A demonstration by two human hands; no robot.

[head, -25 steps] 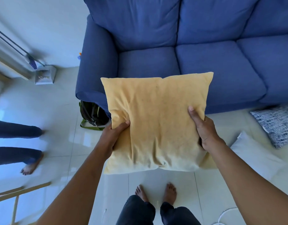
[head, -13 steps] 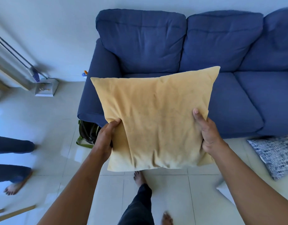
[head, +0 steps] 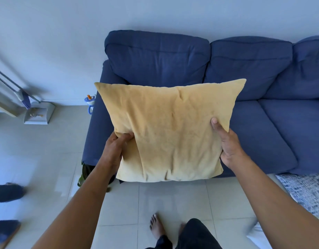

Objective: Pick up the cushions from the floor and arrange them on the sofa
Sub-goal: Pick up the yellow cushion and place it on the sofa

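Observation:
I hold a square yellow cushion (head: 169, 130) in the air in front of the left end of the blue sofa (head: 274, 133). My left hand (head: 115, 150) grips its lower left edge and my right hand (head: 227, 142) grips its right edge. The cushion hides most of the left seat. A blue-and-white patterned cushion (head: 304, 191) lies on the floor at the right, below the sofa's front. A white cushion (head: 257, 236) shows at the bottom right corner, partly behind my right arm.
A dark green bag (head: 86, 173) sits on the tiled floor at the sofa's left arm. A dustpan and broom (head: 36, 112) lean by the wall at left. Another person's legs (head: 5, 193) stand at the far left. A small blue toy (head: 90, 103) is beside the sofa.
The yellow cushion has risen and moved toward the sofa's left seat, with both hands still on it. I have stepped closer, and more of the sofa's back is in view.

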